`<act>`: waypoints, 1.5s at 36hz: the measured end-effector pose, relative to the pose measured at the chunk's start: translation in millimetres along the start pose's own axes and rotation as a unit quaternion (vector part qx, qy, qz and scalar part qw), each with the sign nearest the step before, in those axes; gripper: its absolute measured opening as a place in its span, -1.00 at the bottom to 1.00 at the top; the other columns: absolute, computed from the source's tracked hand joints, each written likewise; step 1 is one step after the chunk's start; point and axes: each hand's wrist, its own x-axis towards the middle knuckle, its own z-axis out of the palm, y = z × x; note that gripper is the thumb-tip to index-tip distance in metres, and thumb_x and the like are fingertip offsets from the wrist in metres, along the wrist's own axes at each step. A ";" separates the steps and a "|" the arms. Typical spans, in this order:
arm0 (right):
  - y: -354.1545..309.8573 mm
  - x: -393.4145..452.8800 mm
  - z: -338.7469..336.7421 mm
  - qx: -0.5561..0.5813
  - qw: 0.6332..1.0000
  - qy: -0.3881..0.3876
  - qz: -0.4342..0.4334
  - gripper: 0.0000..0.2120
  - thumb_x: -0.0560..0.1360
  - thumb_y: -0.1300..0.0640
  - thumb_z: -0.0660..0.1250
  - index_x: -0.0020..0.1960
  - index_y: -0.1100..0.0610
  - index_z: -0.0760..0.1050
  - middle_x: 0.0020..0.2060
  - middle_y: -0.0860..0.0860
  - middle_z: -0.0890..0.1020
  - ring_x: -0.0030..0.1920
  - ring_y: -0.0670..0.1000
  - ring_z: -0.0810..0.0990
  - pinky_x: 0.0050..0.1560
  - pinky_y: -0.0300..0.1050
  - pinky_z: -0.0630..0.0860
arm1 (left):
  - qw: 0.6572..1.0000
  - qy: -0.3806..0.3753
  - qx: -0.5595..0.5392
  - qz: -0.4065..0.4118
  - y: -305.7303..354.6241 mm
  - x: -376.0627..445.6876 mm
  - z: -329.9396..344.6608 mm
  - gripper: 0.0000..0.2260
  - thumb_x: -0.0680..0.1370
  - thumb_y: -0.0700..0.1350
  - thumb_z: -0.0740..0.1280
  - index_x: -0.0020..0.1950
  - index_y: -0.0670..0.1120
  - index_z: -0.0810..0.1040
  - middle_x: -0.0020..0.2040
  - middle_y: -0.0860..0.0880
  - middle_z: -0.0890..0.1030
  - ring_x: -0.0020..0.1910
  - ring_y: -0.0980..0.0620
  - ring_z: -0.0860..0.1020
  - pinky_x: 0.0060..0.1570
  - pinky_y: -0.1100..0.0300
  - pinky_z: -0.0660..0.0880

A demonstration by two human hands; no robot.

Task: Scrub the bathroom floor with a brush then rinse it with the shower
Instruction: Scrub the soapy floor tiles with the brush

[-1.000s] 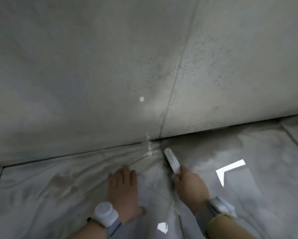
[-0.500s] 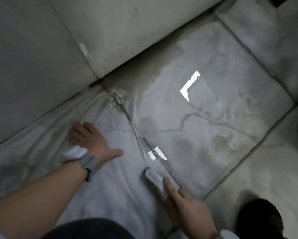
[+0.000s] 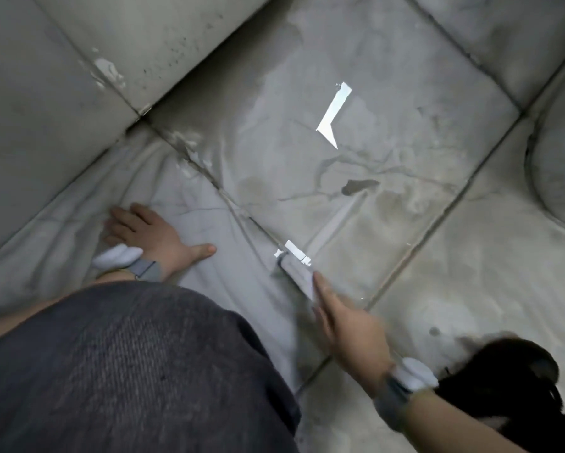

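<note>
A small white brush (image 3: 296, 275) lies along the dark grout line of the wet marble floor (image 3: 356, 165). My right hand (image 3: 346, 325) grips its handle, with the index finger stretched along the top of it. My left hand (image 3: 150, 235) rests flat on the floor tile to the left, fingers straight and thumb spread. Both wrists wear grey bands with white pods. No shower head is in view.
A grey tiled wall (image 3: 78, 60) meets the floor at the upper left. My knee in dark fabric (image 3: 137, 371) fills the lower left. A dark object (image 3: 516, 384) sits at the lower right. A rounded white fixture edge (image 3: 558, 165) stands at the right.
The view swung from the wall down to the floor. My right hand drew the brush back along the grout line, away from the wall. My left hand stayed planted on the tile.
</note>
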 end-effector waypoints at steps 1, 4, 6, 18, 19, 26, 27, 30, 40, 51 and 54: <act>-2.3 -15.5 5.6 -0.024 0.999 -0.028 -0.015 -0.45 0.64 -0.20 0.08 0.61 -0.20 0.10 -0.12 -0.06 0.58 -0.26 0.12 0.62 -0.40 0.01 0.53 | 1.000 0.025 0.014 0.008 0.6 -3.3 0.9 0.50 0.07 0.66 0.36 0.63 -0.26 -0.18 0.62 -0.36 -0.14 0.59 -0.39 0.00 0.51 -0.38 -0.02; 19.5 -38.3 15.0 -0.063 0.993 -0.086 -0.058 -0.42 0.62 -0.16 0.00 0.61 -0.29 -0.06 -0.12 -0.06 0.51 -0.23 0.14 0.61 -0.36 0.05 0.55 | 0.994 0.050 0.067 0.071 14.1 -16.0 0.2 0.36 0.18 0.64 0.32 0.64 -0.21 -0.12 0.64 -0.31 -0.11 0.60 -0.36 0.02 0.50 -0.39 0.02; 48.3 -27.7 7.7 -0.037 0.993 -0.102 -0.043 -0.38 0.65 -0.16 0.03 0.57 -0.38 -0.25 -0.01 -0.04 0.54 -0.07 0.16 0.64 -0.19 0.09 0.59 | 0.993 -0.002 0.077 0.090 27.4 -20.0 -2.0 0.41 0.16 0.66 0.30 0.64 -0.22 -0.19 0.63 -0.34 -0.16 0.60 -0.37 -0.01 0.52 -0.35 0.02; 54.0 -14.9 -20.3 -0.001 0.999 0.036 0.009 -0.50 0.68 -0.14 0.04 0.61 -0.17 0.14 0.07 0.00 0.64 -0.03 0.15 0.65 -0.18 0.01 0.57 | 0.993 -0.029 0.106 0.039 46.1 -7.8 6.3 0.56 0.06 0.60 0.46 0.59 -0.33 -0.29 0.58 -0.42 -0.26 0.58 -0.46 -0.08 0.54 -0.32 -0.01; 52.3 -29.0 -12.2 -0.034 0.999 -0.021 -0.036 -0.49 0.67 -0.19 -0.06 0.62 -0.20 0.11 0.06 -0.03 0.63 -0.04 0.14 0.66 -0.22 0.00 0.58 | 0.993 -0.029 0.110 0.035 47.2 -7.5 6.5 0.56 0.06 0.60 0.46 0.59 -0.33 -0.29 0.58 -0.42 -0.25 0.58 -0.47 -0.07 0.54 -0.32 0.00; 122.4 11.8 -31.9 -0.048 0.999 -0.015 -0.021 -0.46 0.65 -0.24 0.03 0.59 -0.33 -0.03 0.13 0.08 0.64 0.06 0.22 0.65 -0.06 0.06 0.61 | 0.993 -0.038 0.105 0.027 49.8 -7.9 6.6 0.57 0.05 0.57 0.50 0.59 -0.34 -0.30 0.58 -0.43 -0.25 0.58 -0.46 -0.08 0.54 -0.31 -0.02; 129.9 25.3 -43.1 -0.036 0.998 0.025 0.035 -0.47 0.66 -0.20 0.07 0.60 -0.27 0.04 0.13 0.13 0.64 0.07 0.24 0.63 -0.03 0.07 0.58 | 0.994 -0.034 0.103 0.032 49.8 -9.2 6.2 0.57 0.06 0.56 0.50 0.59 -0.35 -0.29 0.58 -0.43 -0.25 0.58 -0.46 -0.08 0.55 -0.31 -0.03; 131.6 31.6 -57.2 0.044 0.975 0.115 0.183 -0.49 0.68 -0.11 0.13 0.61 -0.15 0.17 0.10 0.19 0.66 0.08 0.28 0.60 -0.01 0.07 0.49 | 0.994 -0.033 0.091 0.041 49.8 -16.5 3.5 0.55 0.08 0.52 0.53 0.59 -0.35 -0.28 0.59 -0.43 -0.24 0.59 -0.44 -0.09 0.55 -0.30 -0.07; 129.3 -60.8 -5.3 -0.109 0.978 -0.121 -0.134 -0.37 0.62 -0.05 0.08 0.62 -0.27 -0.08 -0.06 0.02 0.59 -0.17 0.19 0.65 -0.33 0.01 0.57 | 0.993 -0.040 0.106 0.039 50.1 -19.5 -1.5 0.54 0.10 0.54 0.51 0.59 -0.34 -0.30 0.58 -0.43 -0.24 0.58 -0.47 -0.08 0.54 -0.31 -0.05; 143.8 -32.3 -44.3 -0.019 0.994 0.033 0.100 -0.45 0.66 -0.12 0.05 0.63 -0.16 0.03 0.16 0.13 0.61 0.09 0.25 0.62 0.01 0.11 0.58 | 0.993 -0.048 0.102 0.032 54.1 -19.7 -3.7 0.54 0.10 0.51 0.54 0.58 -0.34 -0.32 0.58 -0.43 -0.28 0.58 -0.47 -0.12 0.55 -0.31 -0.08; 126.5 -77.9 -19.1 -0.083 0.986 -0.123 -0.076 -0.29 0.59 -0.01 0.21 0.63 -0.20 -0.06 0.06 0.03 0.61 -0.07 0.20 0.65 -0.20 0.04 0.60 | 0.993 -0.046 0.103 0.029 53.5 -17.6 -1.9 0.55 0.08 0.54 0.52 0.58 -0.34 -0.31 0.58 -0.44 -0.27 0.58 -0.48 -0.10 0.54 -0.32 -0.05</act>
